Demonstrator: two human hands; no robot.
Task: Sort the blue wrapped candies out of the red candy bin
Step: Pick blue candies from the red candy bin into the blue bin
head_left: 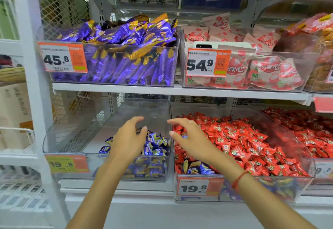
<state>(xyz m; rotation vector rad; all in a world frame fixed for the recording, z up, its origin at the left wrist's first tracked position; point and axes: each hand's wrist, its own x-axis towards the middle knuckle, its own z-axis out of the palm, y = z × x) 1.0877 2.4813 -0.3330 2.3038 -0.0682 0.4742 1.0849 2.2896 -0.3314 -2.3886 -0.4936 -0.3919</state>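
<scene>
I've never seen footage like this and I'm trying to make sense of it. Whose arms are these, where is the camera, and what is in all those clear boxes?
There is one picture, taken by a wide-angle camera on a person's head, looking forward and down, so the two bare arms are the wearer's own. They stand at shop shelving holding clear plastic bins. The left hand hovers over the lower left bin, which holds a small pile of blue wrapped candies. The right hand, with a red string at its wrist, reaches over the red candy bin, full of red candies; a few blue ones show at its front wall. Both hands have loosely spread fingers, and I see nothing held in either. On the shelf above stand a bin of purple packets and one of pink packets.
</scene>
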